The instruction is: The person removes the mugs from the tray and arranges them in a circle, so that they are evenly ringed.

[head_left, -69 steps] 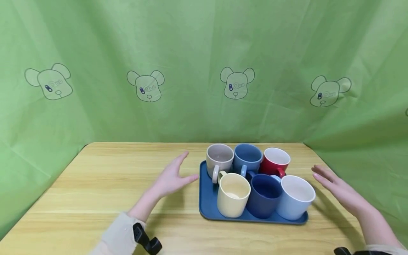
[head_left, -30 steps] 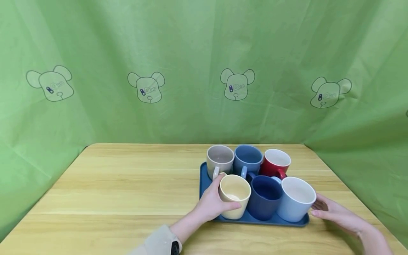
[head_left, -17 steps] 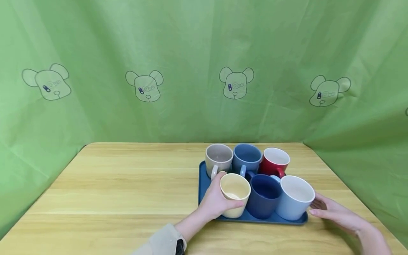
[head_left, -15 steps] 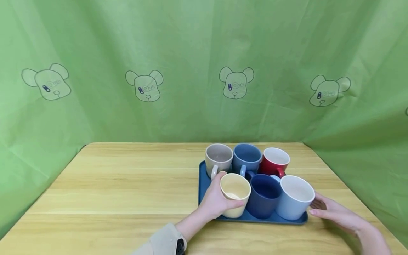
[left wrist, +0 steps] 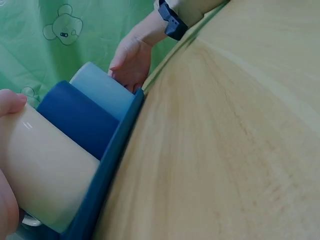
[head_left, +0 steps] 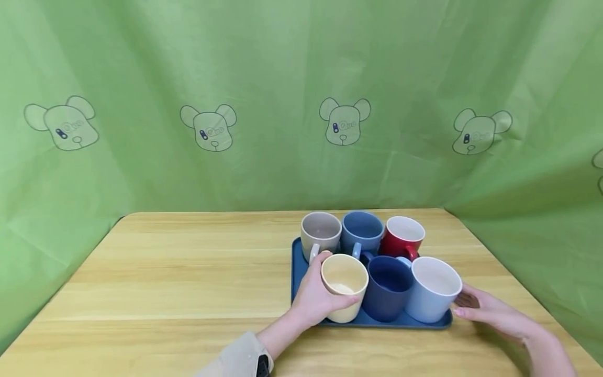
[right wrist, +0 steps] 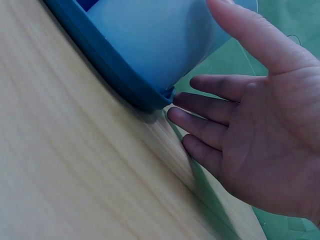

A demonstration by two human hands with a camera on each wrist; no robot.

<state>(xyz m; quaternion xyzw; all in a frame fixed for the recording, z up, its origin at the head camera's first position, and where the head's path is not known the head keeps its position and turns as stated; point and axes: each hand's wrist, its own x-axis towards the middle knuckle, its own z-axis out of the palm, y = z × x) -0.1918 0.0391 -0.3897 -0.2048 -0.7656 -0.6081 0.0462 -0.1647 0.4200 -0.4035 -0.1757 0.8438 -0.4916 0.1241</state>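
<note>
A cream mug [head_left: 348,277] stands upright at the front left of the dark blue tray [head_left: 298,264]. My left hand [head_left: 316,294] grips it from the left, thumb across its front and fingers behind, near its handle. To its right on the tray are a navy mug [head_left: 386,301] and a light blue mug [head_left: 426,298]. My right hand [right wrist: 270,135] is beside the tray's right end, palm facing in, fingers spread and fairly straight. Its fingertips are right at the tray's corner and the light blue mug, with nothing held.
Along the tray's back row stand a grey mug [head_left: 308,243], a mid-blue mug [head_left: 363,246] and a red mug [head_left: 394,247] with a white inside. The wooden table [head_left: 188,267] stretches to the left. A green curtain [head_left: 282,173] printed with bear heads hangs behind and on both sides.
From open beside the tray, the left hand has moved right and taken hold of the cream mug. The right hand has come in low to the tray's right end. Tray and mugs stay put.
</note>
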